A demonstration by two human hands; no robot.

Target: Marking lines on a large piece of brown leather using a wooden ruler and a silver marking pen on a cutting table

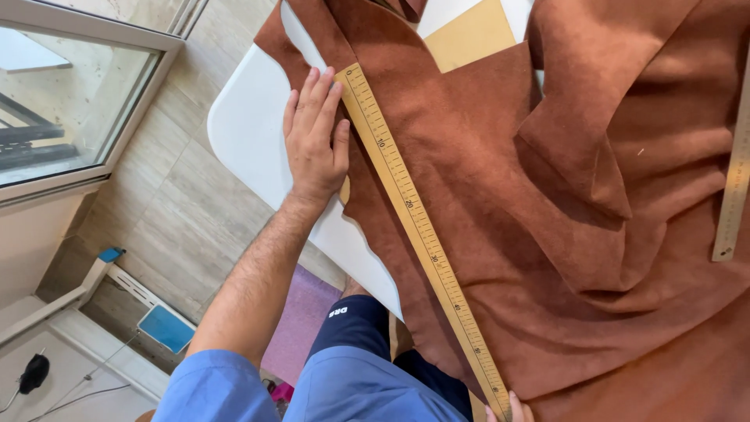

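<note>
Head view, looking down over a white table [250,133] draped with a large piece of rust-brown suede-like fabric [547,234].

Left hand [315,137]: laid flat, palm down, fingers extended and close together, pointing toward the far end of the table. It grips nothing; it presses on the fabric edge, and the thumb side touches the long edge of the wooden ruler [422,234]. The forearm runs back toward the body over the table's rim.

Wooden ruler: long, yellow, with printed graduations, lying flat on the fabric. It runs diagonally from just beside the left fingertips down to the bottom of the frame.

Right hand [509,411]: only fingertips show at the bottom edge, resting on the near end of the ruler. How wide the hand is cannot be told; most of it is out of frame.

Fabric: covers most of the table, with folded flaps and creases in the right half. A tan sheet [469,35] shows under it at the top. The near edge hangs over the table toward the person.

Second ruler [734,168]: pale, lying on the fabric at the right border, well apart from both hands.

Below the table: tiled floor [180,203], a glazed door [70,94] at left, a pink mat [301,320] by the person's legs.
</note>
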